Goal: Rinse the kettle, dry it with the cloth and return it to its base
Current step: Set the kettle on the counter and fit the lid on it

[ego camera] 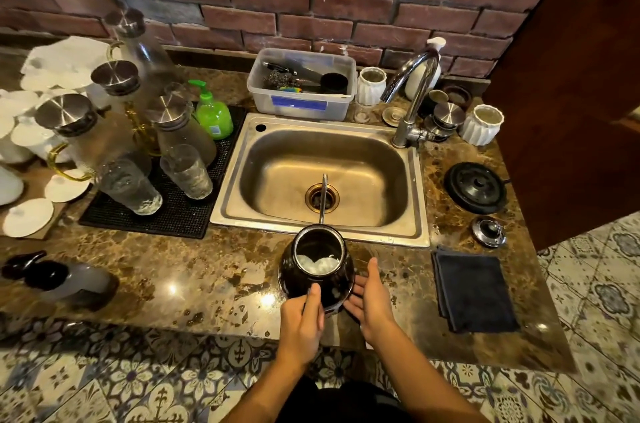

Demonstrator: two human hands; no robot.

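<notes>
**Kettle held at the counter's front edge, spout over the sink**

The glossy black round kettle (317, 270) sits tilted at the front of the brown marbled stone counter (194, 267), lid off, white foam or water visible inside; its thin metal spout reaches over the stainless steel sink (412, 201), whose basin is bare down to the drain. The left hand (300, 320) is clenched around the kettle's handle; the right hand (370, 301) lies flat and released against the kettle's side. A folded dark cloth (476, 291) lies to the right on the counter, apart from the kettle. Beyond it stand a small chrome lid (489, 231) and the round black kettle base (475, 187). A clear plastic tub (301, 104) behind the sink holds scrubbers and a dark cup. Left of the sink, glass carafes (180, 132) and a green soap bottle (213, 113) crowd a black mat (180, 218). The chrome tap (410, 93) arches from the sink's right rear corner. Counter between kettle and cloth is open.
</notes>
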